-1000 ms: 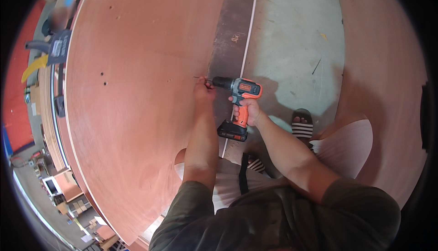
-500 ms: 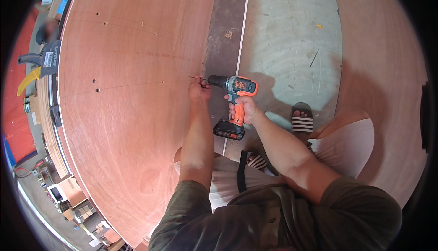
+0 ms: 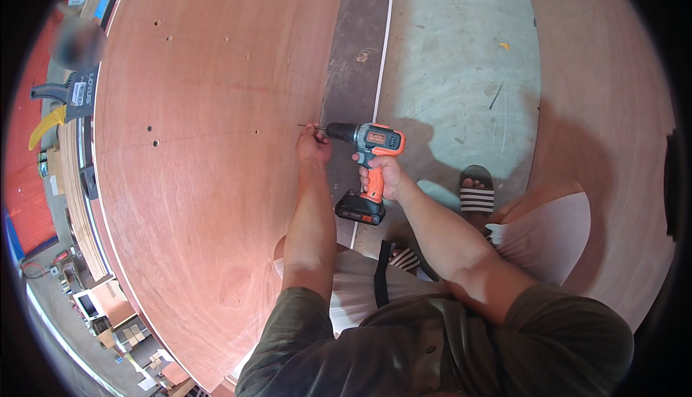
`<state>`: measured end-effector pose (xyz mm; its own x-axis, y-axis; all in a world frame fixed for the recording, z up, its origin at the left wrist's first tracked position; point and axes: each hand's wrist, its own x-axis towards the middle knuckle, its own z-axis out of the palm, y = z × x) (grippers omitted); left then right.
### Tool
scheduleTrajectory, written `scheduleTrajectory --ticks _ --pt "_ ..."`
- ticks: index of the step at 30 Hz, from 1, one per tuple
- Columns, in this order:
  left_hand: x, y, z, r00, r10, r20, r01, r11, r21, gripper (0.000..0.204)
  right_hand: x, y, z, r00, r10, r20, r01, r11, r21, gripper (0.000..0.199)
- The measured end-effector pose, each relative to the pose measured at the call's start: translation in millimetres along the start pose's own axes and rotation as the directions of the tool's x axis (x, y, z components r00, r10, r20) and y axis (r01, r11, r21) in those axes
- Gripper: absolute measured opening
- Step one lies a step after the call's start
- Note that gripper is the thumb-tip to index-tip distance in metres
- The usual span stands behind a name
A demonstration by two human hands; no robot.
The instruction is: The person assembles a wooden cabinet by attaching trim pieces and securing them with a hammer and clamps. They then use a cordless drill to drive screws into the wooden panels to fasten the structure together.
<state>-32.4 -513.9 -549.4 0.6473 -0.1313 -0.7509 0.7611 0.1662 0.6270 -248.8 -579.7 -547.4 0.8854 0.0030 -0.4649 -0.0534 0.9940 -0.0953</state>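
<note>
My right hand (image 3: pixel 389 175) is wrapped around the orange handle of a cordless drill (image 3: pixel 384 139), which has a black battery pack at its foot. The chuck points left. Just ahead of it, my left hand (image 3: pixel 313 147) pinches the thin bit (image 3: pixel 304 125) at the chuck's front. The bit's tip reaches over the near edge of a reddish plywood sheet (image 3: pixel 216 209). Several small drilled holes run across this sheet in faint lines. My fingers partly hide the bit.
Clamped on the sheet's far left edge is a grey tool with a yellow handle (image 3: pixel 49 129). Another person (image 3: pixel 78 43) is beyond that edge. A second wooden panel (image 3: pixel 605 72) stands at right, past the greenish floor (image 3: pixel 461 58). My striped sandal (image 3: pixel 476 199) rests there. Boxes (image 3: pixel 112 297) lie lower left.
The drill and both hands have shifted very slightly, the drill a little to the left. Beyond the sheet's left edge, the other person has moved closer to it.
</note>
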Motion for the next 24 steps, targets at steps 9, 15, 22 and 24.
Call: scheduleTrajectory --ticks 9,15,22,24 --pt "-12 3 0 0.999 0.027 -0.017 -0.027 0.999 0.040 0.014 3 2 1 1.000 0.009 0.000 -0.009 1.000 -0.007 0.045" --pt "-49 8 -40 0.913 0.319 0.254 -0.353 0.306 0.884 0.033 2 2 6 0.999 0.026 -0.036 -0.026 1.000 0.010 0.043" --pt "-148 3 -24 0.825 0.134 0.548 -0.514 -0.222 0.828 0.048 -5 0 17 0.993 -0.003 -0.121 -0.001 1.000 -0.029 0.034" --pt "-135 -7 -32 0.832 0.045 0.552 -0.544 -0.127 0.830 0.050 -4 1 18 0.990 -0.016 -0.142 0.008 0.999 -0.052 0.034"
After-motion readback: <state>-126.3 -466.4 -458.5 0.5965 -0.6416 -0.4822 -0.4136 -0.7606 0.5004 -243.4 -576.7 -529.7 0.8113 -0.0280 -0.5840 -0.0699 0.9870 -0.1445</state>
